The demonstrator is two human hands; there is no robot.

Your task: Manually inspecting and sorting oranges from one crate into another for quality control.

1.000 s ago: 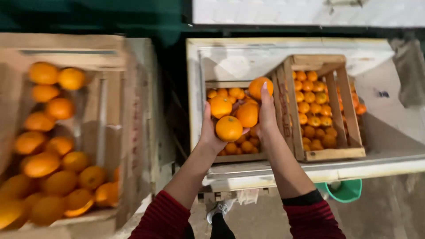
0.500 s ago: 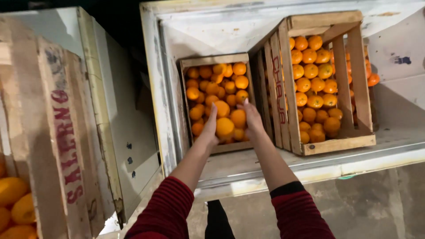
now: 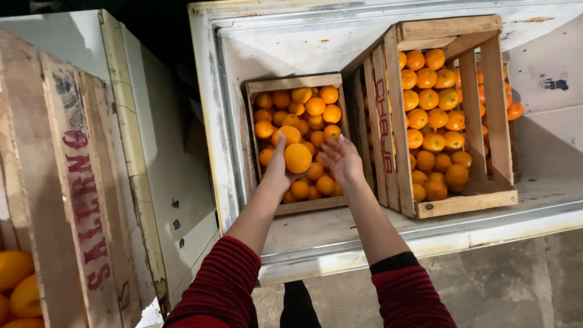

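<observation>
Left hand [image 3: 278,165] cups an orange [image 3: 298,158] over the small crate [image 3: 294,83], right hand [image 3: 342,159] empty at three o'clock; best lowered gently, not dropped.

Even, fairly bright overhead light; your view is mostly sharp.
You see soft shadows inside the white chest [image 3: 255,48], darkness at top left, slight blur on your right hand [image 3: 343,159], and wide-angle bending at the edges.
</observation>
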